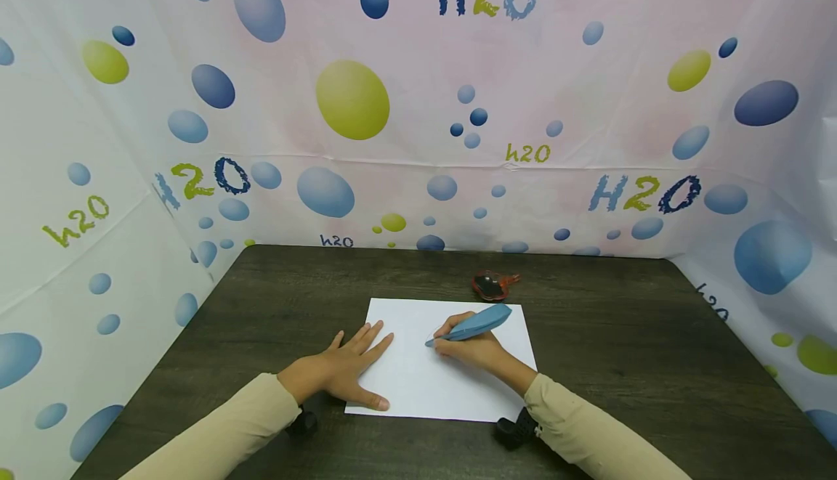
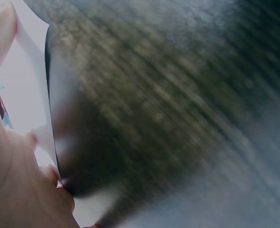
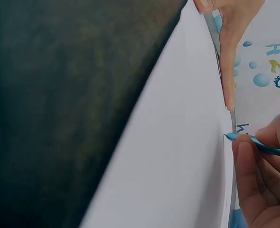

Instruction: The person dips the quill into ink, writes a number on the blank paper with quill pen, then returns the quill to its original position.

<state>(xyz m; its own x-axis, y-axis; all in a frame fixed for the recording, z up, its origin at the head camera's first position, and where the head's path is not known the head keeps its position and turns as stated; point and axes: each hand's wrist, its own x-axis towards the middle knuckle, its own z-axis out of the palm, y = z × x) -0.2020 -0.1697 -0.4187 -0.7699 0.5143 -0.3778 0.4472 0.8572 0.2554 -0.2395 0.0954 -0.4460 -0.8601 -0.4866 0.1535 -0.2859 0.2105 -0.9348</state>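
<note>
White paper (image 1: pixel 425 393) lies midway between worktop (image 1: pixel 654 349) left and right edges, its long side roughly parallel to the far edge. Left hand (image 1: pixel 340 372): palm down, fingers straight and spread across the sheet's left edge, thumb on the sheet by its near-left corner, wrist off the sheet. Right hand (image 1: pixel 472 349): curled, pinching blue pen (image 1: pixel 480 322) low, close to its tip. Tip is over about the middle of the sheet, contact cannot tell; broad feather-like end points to the sheet's far-right corner. Hands apart, paper between them. Right forearm crosses the sheet's right edge. Orange-red item with dark face (image 1: pixel 490 286), maybe folded sunglasses, sits just beyond the sheet's far edge, near its far-right corner. Both sleeves beige (image 1: pixel 225 429); black device (image 1: pixel 515 428) under right wrist. Bubble-print backdrop (image 1: pixel 418 51) with H2O lettering behind worktop's far edge. Left wrist view mostly blurred worktop.
</note>
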